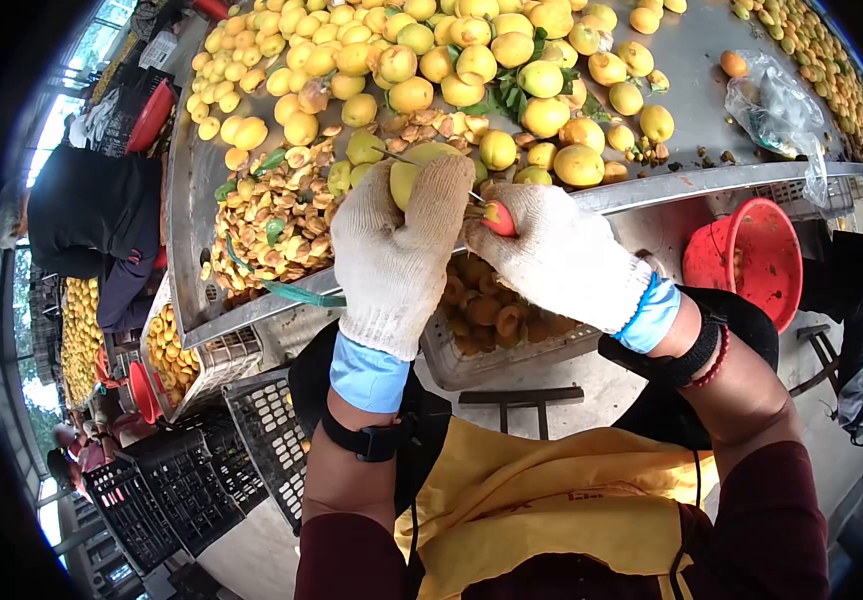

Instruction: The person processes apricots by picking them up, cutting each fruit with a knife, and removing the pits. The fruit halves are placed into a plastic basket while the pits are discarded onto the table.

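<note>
My left hand (397, 235), in a white knit glove, holds a yellow fruit (405, 183) between thumb and fingers near the table edge. Beside it my right hand (557, 250), gloved too, is closed on the red handle of a small knife (499, 219). A thin metal piece of the knife shows between the two hands and above the fruit. Whole yellow fruit (477, 65) lies heaped on the metal table (692, 183) beyond my hands. A pile of small brown-yellow pieces (277, 215) is left of my left hand.
Below my hands stands a crate (452, 368) of orange pieces. A red bucket (760, 262) is at the right, under a plastic bag (777, 105) on the table. Black crates (167, 490) stand lower left. A person in dark clothes (92, 215) bends at the left.
</note>
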Motion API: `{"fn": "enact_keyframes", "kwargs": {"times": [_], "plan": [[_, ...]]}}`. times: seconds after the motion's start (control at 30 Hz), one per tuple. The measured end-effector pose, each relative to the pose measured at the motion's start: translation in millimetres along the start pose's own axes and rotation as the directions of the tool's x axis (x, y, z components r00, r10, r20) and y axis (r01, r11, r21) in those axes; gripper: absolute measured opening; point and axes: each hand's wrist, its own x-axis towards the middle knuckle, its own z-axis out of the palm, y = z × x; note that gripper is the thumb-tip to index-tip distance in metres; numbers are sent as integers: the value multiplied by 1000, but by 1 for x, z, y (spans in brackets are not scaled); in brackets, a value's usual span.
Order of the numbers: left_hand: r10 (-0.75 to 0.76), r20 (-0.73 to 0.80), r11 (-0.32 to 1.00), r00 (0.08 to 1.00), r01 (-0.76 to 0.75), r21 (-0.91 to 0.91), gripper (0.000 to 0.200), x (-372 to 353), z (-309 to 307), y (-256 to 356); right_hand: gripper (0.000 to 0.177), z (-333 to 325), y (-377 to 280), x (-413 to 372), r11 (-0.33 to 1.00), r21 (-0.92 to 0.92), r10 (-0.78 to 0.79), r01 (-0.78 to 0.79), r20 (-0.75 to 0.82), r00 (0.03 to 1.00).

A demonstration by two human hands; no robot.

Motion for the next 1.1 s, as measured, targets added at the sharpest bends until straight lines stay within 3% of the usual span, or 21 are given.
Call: {"fn": "enact_keyframes", "kwargs": {"times": [0.07,0.1,0.23,0.33,0.4,0.43,0.5,0.53,0.57,0.63,0.67,0.7,0.73,0.8,0.87,0.93,0.97,1.0,1.03,1.07,1.1], "plan": [[85,-15,981,996,-81,176,30,4,-1,1,32,6,6,6,998,-16,-55,54,-77,996],[-3,-8,996,1000,4,85,29,3,-1,6,29,8,7,5,986,-105,-143,128,-148,979],[-153,73,988,985,154,-13,28,2,-4,13,28,11,1,-5,986,-107,-149,130,-194,970],[-40,21,995,999,38,97,27,3,-2,10,27,4,-2,2,997,-34,-71,69,-42,997],[-172,28,976,985,174,-133,27,0,-3,13,25,13,8,7,990,18,-138,140,-71,988],[-170,32,976,985,173,-131,27,2,-6,6,23,16,11,8,975,66,-204,211,-101,974],[67,114,996,991,-74,58,23,7,-17,-17,26,12,4,3,978,131,-159,163,-41,986],[67,113,996,991,-74,59,23,7,-15,-17,29,10,0,1,975,191,-119,112,26,993],[170,126,978,977,-183,97,23,7,-12,-17,29,8,-1,1,975,190,-121,113,26,992],[279,144,946,949,-298,130,24,11,-10,-11,31,2,-2,0,936,347,-19,-62,227,974],[118,91,993,989,-119,8,28,14,-12,-3,31,-7,-8,-6,937,344,-22,-57,223,975],[-52,58,991,997,58,-121,32,16,-14,3,32,-20,-15,-16,977,206,16,-54,181,983],[22,-47,984,999,-30,-175,50,19,-14,5,33,-30,-16,-23,996,64,45,-54,132,990],[-133,-54,879,990,92,-469,79,28,-34,10,31,-49,1,-24,998,-34,53,-50,122,991],[-114,-27,864,993,86,-496,86,28,-44,9,25,-64,28,-13,916,374,-173,147,38,984],[-132,144,878,981,183,-443,66,16,-29,11,29,-75,14,-21,803,589,-7,91,-142,990],[-190,121,885,974,223,-408,68,11,-15,9,33,-71,11,-19,782,584,-113,216,-207,972],[-197,305,901,932,295,-319,64,9,-17,3,37,-62,12,-13,786,518,-209,338,-292,933],[-225,309,908,924,314,-279,61,5,-8,5,38,-55,25,7,726,233,-537,647,-395,745],[-252,310,913,917,331,-237,57,1,4,7,39,-51,24,22,522,-80,-806,849,-372,461],[-38,247,991,968,69,-118,56,0,14,1,36,-40,21,19,611,-86,-751,787,-378,542]]}}
